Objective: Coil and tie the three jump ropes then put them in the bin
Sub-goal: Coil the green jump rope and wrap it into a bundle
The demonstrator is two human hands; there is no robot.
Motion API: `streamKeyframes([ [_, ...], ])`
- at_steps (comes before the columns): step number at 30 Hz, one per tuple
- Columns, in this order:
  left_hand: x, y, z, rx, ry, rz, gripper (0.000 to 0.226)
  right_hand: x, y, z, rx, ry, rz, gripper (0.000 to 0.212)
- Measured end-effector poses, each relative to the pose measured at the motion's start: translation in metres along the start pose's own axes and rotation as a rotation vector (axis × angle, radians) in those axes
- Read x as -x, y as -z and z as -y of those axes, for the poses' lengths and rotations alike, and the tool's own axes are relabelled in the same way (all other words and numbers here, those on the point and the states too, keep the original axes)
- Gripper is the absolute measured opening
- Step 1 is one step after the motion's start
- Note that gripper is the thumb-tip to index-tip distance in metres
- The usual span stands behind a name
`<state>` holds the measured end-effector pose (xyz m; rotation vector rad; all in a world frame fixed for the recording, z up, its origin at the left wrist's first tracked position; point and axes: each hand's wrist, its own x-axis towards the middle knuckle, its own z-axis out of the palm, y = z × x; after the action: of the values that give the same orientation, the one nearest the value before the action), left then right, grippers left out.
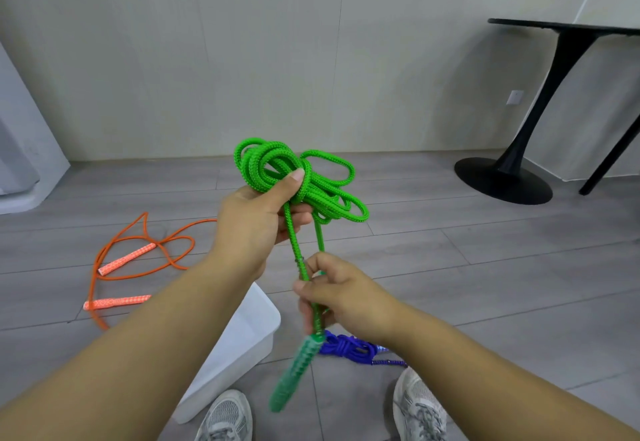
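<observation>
Grey floor (485, 267) behind. Left hand (252, 222) pinches green rope (298, 177) coil at frame centre. Its 2 tails (294, 243) run straight down to right hand (339, 295), clamped on them. Bin (249, 330) lower centre, below left forearm.

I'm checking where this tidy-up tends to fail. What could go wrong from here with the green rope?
The left hand grips the coiled green braided jump rope at one spot; its loops fan out loosely and may spill during tying.
The right hand holds the strands above the green textured handle, which dangles and could snag the loops.
The thin orange jump rope sprawls uncoiled on the floor, a possible trip hazard.
</observation>
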<state>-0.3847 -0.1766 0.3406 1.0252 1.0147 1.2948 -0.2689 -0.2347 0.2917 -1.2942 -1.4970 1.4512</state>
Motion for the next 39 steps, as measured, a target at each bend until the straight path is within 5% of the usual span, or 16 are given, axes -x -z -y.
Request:
streamKeyframes([
  [6,-0.008,0.014,0.007,-0.114,-0.146,-0.043,0.012,0.014,0.035,0.0,0.431,0.075,-0.205,0.018],
  [14,-0.011,0.017,0.01,-0.503,-0.267,-0.022,0.033,0.026,0.059,0.02,0.618,0.397,-0.535,0.01],
  [16,-0.011,0.017,0.008,-0.532,-0.207,0.064,0.049,0.021,0.061,0.022,0.565,0.431,-0.58,0.019],
  [20,-0.006,0.016,0.004,-0.503,-0.104,0.213,0.014,0.011,0.057,0.028,0.14,0.235,-0.468,0.022],
  [24,-0.006,0.02,-0.001,-0.396,-0.025,0.311,0.013,0.007,0.055,0.031,-0.211,0.109,-0.293,0.026],
  [27,-0.008,0.021,-0.003,-0.291,0.054,0.284,0.008,0.007,0.052,0.033,-0.273,0.105,-0.268,0.026],
  [31,-0.005,0.013,0.002,-0.185,0.092,0.265,0.031,0.007,0.047,0.032,-0.249,0.103,-0.273,0.02],
  [39,-0.002,0.014,0.009,-0.237,-0.021,0.533,0.043,0.01,0.042,0.038,-0.22,0.125,-0.344,0.015],
])
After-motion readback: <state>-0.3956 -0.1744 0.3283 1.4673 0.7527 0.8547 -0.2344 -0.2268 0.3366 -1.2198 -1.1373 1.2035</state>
